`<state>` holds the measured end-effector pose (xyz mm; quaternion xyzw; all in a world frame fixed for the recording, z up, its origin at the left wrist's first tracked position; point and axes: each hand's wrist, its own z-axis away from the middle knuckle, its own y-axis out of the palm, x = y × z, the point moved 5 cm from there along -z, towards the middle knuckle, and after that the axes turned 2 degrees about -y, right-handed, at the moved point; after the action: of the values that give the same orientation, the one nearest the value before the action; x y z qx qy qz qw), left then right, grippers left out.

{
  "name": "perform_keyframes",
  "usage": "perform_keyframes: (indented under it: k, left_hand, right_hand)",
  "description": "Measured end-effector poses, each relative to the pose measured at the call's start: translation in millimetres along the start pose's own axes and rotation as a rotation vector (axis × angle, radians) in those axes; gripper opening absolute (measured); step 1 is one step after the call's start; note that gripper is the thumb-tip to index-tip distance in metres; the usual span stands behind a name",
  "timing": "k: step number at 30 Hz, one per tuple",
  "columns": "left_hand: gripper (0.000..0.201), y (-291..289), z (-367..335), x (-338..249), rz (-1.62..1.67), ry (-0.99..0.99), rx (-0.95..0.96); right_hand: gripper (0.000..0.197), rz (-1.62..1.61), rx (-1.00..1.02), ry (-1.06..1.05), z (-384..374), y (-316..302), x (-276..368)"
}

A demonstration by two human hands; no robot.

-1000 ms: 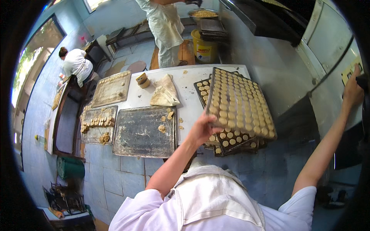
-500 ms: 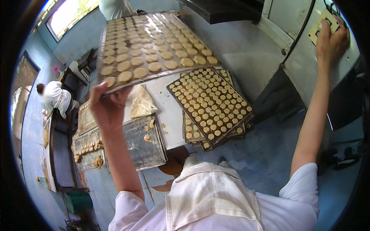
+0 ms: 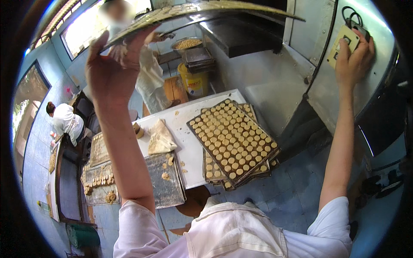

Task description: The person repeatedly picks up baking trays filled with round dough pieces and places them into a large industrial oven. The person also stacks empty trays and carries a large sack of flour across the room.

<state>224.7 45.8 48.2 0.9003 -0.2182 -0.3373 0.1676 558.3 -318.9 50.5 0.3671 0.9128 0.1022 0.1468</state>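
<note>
Compared with half a second ago, the loaded baking tray (image 3: 172, 14) has been raised and turned almost edge-on, high above the tabletop (image 3: 191, 174), its near edge clasped at the left end by the partly closed left hand (image 3: 114, 69). The cream switch plate (image 3: 351, 36) is touched by the thumb of the right hand (image 3: 356, 62), whose fingers are bent beyond it, though whether it is gripped cannot be told. The stack of filled trays (image 3: 190, 124), part-covered a second ago, is now left exposed, overhanging the tabletop's right edge.
</note>
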Motion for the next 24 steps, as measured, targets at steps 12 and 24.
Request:
perform_keyframes:
  k: [12, 24]
  left_hand:
    - [0.035, -97, -75, 110, -0.046, 0.125, -0.531]
    - [0.059, -190, 19, 251, -0.393, -0.127, -0.653]
  right_hand:
    - [0.043, -0.064, -0.022, 0.058, 3, -1, 7]
    - [0.038, 0.094, 0.055, -0.007, 9, 13, -18]
